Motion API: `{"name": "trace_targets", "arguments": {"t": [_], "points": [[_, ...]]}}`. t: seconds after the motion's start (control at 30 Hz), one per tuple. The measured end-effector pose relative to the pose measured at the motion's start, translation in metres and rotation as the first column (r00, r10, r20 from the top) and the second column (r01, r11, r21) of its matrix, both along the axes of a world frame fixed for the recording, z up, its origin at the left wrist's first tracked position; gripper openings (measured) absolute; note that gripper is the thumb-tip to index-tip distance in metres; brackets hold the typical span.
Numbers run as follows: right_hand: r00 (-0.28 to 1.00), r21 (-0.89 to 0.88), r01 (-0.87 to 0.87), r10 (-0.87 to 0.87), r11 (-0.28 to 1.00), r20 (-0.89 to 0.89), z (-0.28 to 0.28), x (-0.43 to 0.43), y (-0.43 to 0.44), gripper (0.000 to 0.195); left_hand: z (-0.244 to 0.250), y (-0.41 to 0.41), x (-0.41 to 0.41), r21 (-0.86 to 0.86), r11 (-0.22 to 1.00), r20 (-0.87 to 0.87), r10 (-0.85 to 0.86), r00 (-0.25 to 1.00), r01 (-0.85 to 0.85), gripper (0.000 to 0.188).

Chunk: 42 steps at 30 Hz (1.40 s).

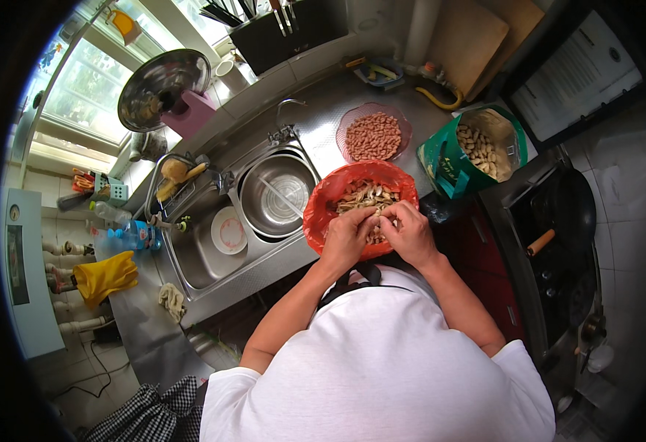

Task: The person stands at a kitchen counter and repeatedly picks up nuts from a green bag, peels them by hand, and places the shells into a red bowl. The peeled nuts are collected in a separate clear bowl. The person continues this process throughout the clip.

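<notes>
My left hand [350, 229] and my right hand [408, 229] meet fingertip to fingertip, pinching a small peanut [377, 212] between them. Fingers cover most of it, so whether its shell is cracked cannot be seen. Both hands are over a container lined with a red plastic bag [318, 207], which holds peanut shells [364, 194]. Beyond it on the steel counter stands a pink glass plate [347, 122] heaped with shelled peanuts [374, 137]. To its right, a green bag [439, 163] gapes wide, with unshelled peanuts [475, 149] inside.
Left of the red bag is a double sink with a steel basin [276, 190] and a white plate [228, 230]. A black wok [569, 207] sits on the stove at right. Yellow rubber gloves [105, 276] hang at left. Cutting boards [466, 41] lean at the back.
</notes>
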State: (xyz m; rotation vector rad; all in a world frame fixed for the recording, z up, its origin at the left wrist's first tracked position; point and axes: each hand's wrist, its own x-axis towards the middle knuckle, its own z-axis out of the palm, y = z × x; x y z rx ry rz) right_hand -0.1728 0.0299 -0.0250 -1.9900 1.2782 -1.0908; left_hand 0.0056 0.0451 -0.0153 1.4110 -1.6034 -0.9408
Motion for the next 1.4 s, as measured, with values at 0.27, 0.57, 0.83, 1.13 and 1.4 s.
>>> {"name": "trace_targets", "arguments": {"t": [0.27, 0.57, 0.83, 1.13, 1.4], "points": [[0.995, 0.186, -0.042, 0.025, 0.982, 0.095, -0.010, 0.001, -0.003, 0.013, 0.005, -0.003, 0.003, 0.062, 0.998, 0.039, -0.035, 0.999, 0.033, 0.022], [0.936, 0.476, -0.006, -0.163, 0.879, 0.313, -0.022, -0.006, -0.002, 0.012, -0.005, -0.003, 0.009, 0.075, 0.997, 0.030, 0.034, 0.999, -0.036, 0.022], [0.766, 0.663, -0.202, -0.305, 0.720, 0.565, 0.023, -0.004, -0.084, 0.027, -0.018, -0.005, 0.014, 0.184, 0.981, -0.164, 0.094, 0.982, -0.063, 0.025], [0.915, 0.669, -0.267, -0.035, 0.693, 0.402, 0.020, 0.009, -0.044, 0.032, 0.007, -0.005, 0.014, 0.110, 0.982, -0.110, 0.165, 0.980, -0.153, 0.022], [0.928, 0.548, -0.219, -0.001, 0.807, 0.373, 0.002, 0.022, -0.022, 0.034, -0.006, -0.009, 0.008, 0.148, 0.988, -0.221, 0.072, 0.973, -0.039, 0.025]]}}
